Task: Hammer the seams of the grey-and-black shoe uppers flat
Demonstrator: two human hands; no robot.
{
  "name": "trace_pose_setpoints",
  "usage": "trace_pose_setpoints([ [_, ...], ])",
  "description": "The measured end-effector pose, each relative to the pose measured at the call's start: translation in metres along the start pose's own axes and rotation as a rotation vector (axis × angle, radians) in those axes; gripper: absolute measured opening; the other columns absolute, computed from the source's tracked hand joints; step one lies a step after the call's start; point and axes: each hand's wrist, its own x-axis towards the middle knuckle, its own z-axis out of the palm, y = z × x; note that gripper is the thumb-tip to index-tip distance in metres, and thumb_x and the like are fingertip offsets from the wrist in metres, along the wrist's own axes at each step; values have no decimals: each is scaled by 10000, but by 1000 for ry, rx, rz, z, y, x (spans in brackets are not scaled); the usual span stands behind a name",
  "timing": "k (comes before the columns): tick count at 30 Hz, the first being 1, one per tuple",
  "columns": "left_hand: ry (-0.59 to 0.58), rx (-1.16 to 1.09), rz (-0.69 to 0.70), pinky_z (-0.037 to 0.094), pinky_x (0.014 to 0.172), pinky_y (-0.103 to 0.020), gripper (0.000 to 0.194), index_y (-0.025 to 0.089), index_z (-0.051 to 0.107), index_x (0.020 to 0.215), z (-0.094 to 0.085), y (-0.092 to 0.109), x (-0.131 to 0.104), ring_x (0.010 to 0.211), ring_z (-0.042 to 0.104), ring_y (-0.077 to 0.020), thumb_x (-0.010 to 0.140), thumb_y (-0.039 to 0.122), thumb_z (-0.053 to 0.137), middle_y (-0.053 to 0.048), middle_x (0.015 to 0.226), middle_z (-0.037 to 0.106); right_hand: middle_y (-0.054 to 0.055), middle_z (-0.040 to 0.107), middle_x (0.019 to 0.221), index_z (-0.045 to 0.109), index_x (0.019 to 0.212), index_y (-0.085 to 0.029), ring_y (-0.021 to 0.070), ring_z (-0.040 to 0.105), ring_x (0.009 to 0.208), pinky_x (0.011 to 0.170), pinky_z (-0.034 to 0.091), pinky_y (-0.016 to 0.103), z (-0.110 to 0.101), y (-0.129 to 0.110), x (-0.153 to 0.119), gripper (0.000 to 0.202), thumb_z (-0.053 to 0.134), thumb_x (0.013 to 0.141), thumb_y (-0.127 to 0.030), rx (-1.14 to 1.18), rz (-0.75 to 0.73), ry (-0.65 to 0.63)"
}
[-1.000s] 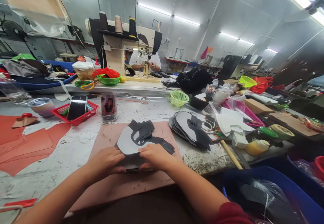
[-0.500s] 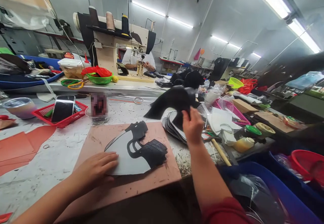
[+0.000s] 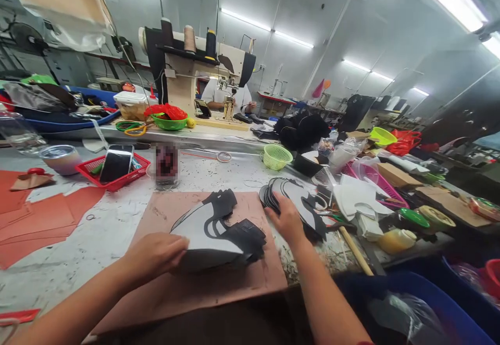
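On a pink board [image 3: 156,215] lies a stack of grey-and-black cut pieces, resembling shoe uppers [image 3: 207,228], with layered black ends. My left hand [image 3: 166,251] is closed on the near left edge of the top upper piece, thumb and fingers pinching it; that edge stands slightly raised. To the right, a second stack of similar pieces [image 3: 295,194] rests on the white worktop. Over its left edge is my right hand [image 3: 287,220], fingers apart and touching the stack, with part of the fingers hidden from view.
A sewing machine [image 3: 195,69] stands behind, with a person [image 3: 226,95] beyond it. A red basket [image 3: 136,170] holds a phone [image 3: 117,163]. A light-green basket [image 3: 277,156] sits behind the right stack. A wooden handle [image 3: 356,251] and blue bin [image 3: 390,288] are at the right.
The black piece my right hand held up is now down at the right stack, uncovering the light-green basket. My left hand went from lying flat to pinching the left stack's edge. The view shifted left.
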Motion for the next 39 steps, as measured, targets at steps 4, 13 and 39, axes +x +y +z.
trace_pose_setpoints([
  [4,-41,-63,79,459,576,-187,217,213,605,874,-6,1,14,578,602,-112,863,159,395,5,676,648,107,544,1264,420,1324,-228,200,568,1036,839,485,308,-5,-83,-9,497,525,843,-293,230,-627,-208],
  [13,-161,-57,156,494,862,-351,849,340,365,1348,-13,-8,-13,1083,567,-251,608,126,723,-112,1386,434,111,533,1276,657,870,-210,189,584,784,576,477,281,-5,-108,-5,148,521,813,-195,-27,-826,-325],
  [39,-260,-185,99,536,792,-297,412,211,581,1128,2,16,18,955,649,-230,722,204,655,-96,1101,663,190,668,835,414,1330,-53,291,636,810,742,473,449,-47,74,39,472,343,880,-177,-228,355,252],
])
